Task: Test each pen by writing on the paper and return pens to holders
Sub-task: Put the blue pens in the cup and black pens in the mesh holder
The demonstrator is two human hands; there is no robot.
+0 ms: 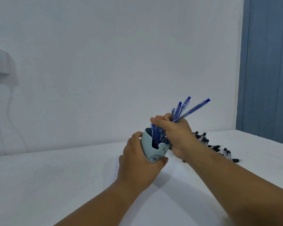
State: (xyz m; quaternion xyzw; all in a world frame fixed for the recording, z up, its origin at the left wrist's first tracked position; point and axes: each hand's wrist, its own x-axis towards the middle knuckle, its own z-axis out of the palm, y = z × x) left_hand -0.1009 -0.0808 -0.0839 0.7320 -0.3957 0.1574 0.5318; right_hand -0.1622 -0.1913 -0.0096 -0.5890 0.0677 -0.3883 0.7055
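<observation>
Forearms: both come in from the bottom edge and meet around the middle of the frame, so they're the closest thing to the camera.
Left hand [138, 162]: wrapped round the side of the pen holder [151, 150], thumb on the near face, fingers curled round the far side, gripping it tight.
Pen holder: pale blue cup with a little cartoon face on the front, held up off the white table [55, 176] and tipped, mouth facing up and to the right of the frame.
Right hand [174, 132]: fist clenched round the bundle of blue pens [182, 111], just right of the holder's rim.
Blue pens: long axis runs diagonally, lower ends down inside the holder, blue tops fanning toward the upper right above the fist. One pen sticks out further right than the rest. Can't count them, bit blurry.
Paper [117, 168]: flat on the table just left of the left wrist, column of small handwriting down its edge, mostly hidden by the hand.
Black-capped pens [216, 146]: loose pile on the table behind the right wrist, right of centre, lying every which way.
Background: plain white wall, blue door [266, 62] at the right edge, white wall fitting [0, 62] with a cable at the left edge.
</observation>
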